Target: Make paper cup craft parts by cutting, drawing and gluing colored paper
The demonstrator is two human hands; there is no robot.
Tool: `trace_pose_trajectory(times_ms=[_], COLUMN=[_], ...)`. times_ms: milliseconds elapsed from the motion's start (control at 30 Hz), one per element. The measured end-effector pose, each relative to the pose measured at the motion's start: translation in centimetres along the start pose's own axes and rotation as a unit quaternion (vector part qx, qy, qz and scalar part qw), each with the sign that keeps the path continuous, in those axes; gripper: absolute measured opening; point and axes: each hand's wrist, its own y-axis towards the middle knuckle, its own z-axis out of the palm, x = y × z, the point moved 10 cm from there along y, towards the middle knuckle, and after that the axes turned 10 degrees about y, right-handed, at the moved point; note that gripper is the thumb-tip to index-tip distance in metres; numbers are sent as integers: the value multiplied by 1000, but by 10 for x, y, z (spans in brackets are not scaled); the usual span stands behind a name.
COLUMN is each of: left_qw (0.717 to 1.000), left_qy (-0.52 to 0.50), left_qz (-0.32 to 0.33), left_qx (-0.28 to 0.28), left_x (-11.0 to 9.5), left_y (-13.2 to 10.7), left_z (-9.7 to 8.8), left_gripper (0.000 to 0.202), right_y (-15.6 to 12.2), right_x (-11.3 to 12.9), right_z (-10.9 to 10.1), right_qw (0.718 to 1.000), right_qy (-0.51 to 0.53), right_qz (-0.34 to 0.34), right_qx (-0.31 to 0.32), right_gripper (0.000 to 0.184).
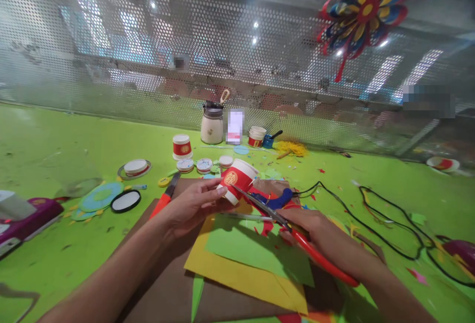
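The left hand (198,203) grasps a tilted red-and-white paper cup (239,177), mid-view, while the right hand (313,224) grips red-handled scissors (276,214) at the cup's four o'clock, their tips against or just before its wall. On the green table (92,137), a lidded tub (182,147) stands at the cup's ten o'clock, a jug (212,127) at eleven.

Cup (238,179) left of scissors (302,245), paper (256,253) below on the counter (92,135), bottle (212,129) behind, cable (319,182) right, seemingly glue gun (285,198) beyond scissors
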Motion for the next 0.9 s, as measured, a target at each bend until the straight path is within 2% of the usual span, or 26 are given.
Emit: trace_pose_trajectory(times_ms=[333, 600, 767, 900], left_qw=[1000, 999, 999, 999], left_qy=[26, 35, 39, 37], left_qz=[-1, 15, 17, 15], left_qx=[-13, -25, -29, -32], left_x=[-8, -11, -10, -9], left_y=[-3, -4, -3, -2], left_z=[3, -1, -1, 0], left_gripper=[39, 39, 37, 43], right_y=[-4, 1, -2, -4], right_x=[-3, -2, -13, -14], right_z=[-1, 1, 1, 1], right_qw=[1000, 998, 997, 996], right_qy=[-16, -42, -69, -84], right_qz=[8, -33, 1, 1], right_qx=[0, -15, -16, -17], right_gripper=[31, 37, 40, 43])
